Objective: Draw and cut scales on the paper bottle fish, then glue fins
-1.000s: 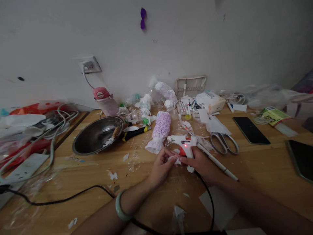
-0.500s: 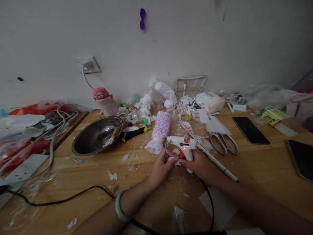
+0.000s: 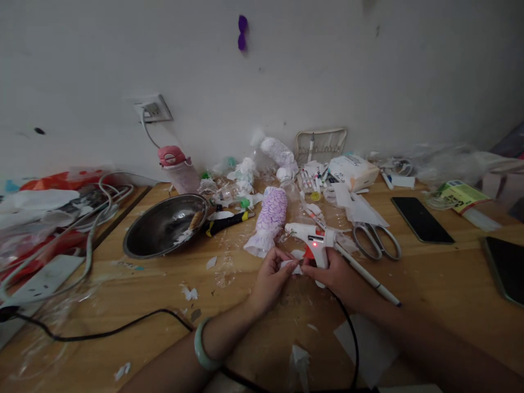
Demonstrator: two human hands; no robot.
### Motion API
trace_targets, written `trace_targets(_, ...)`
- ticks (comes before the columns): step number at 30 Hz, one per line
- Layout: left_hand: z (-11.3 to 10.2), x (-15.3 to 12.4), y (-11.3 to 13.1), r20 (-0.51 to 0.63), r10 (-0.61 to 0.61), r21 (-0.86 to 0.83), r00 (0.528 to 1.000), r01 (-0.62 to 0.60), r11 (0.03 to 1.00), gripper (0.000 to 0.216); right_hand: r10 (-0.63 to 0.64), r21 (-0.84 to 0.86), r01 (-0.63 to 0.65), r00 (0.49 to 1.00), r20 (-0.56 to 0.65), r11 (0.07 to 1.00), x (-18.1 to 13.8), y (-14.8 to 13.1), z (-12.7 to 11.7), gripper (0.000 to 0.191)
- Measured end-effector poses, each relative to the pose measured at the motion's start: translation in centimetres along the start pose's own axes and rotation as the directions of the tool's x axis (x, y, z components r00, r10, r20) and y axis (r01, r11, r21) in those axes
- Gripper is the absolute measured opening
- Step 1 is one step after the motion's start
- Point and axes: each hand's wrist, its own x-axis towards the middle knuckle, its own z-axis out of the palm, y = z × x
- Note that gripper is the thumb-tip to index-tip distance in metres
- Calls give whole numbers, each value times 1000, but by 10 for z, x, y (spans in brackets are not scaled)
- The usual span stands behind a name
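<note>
My left hand pinches a small white paper piece just above the wooden table. My right hand meets it from the right and also touches that paper, with the white and orange glue gun resting against its fingers, red light on. The gun's nozzle points left, toward a bottle wrapped in purple-scaled paper lying just beyond my hands. A long glue stick runs back from the gun to the right. A green bangle is on my left wrist.
A metal bowl sits at left, with a black-and-yellow cutter beside it. Scissors, two dark phones and a tablet lie at right. A black cord crosses the near table; paper scraps and bottles crowd the back by the wall.
The glue gun has tilted and shifted a little to the right in my right hand. Both hands stay together on the small white paper piece.
</note>
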Motion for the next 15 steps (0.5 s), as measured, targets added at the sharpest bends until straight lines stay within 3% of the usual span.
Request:
trace_targets(9,2,0,-1,16,-11,30,1000,11,1000,44,-2,-90,5,999,35,996,1,-4,0,21)
trace_targets(15,0,-1,-2,49,-28,23,998,26,999,41,-26,-58,27,999,24,998,4,7,-1,26)
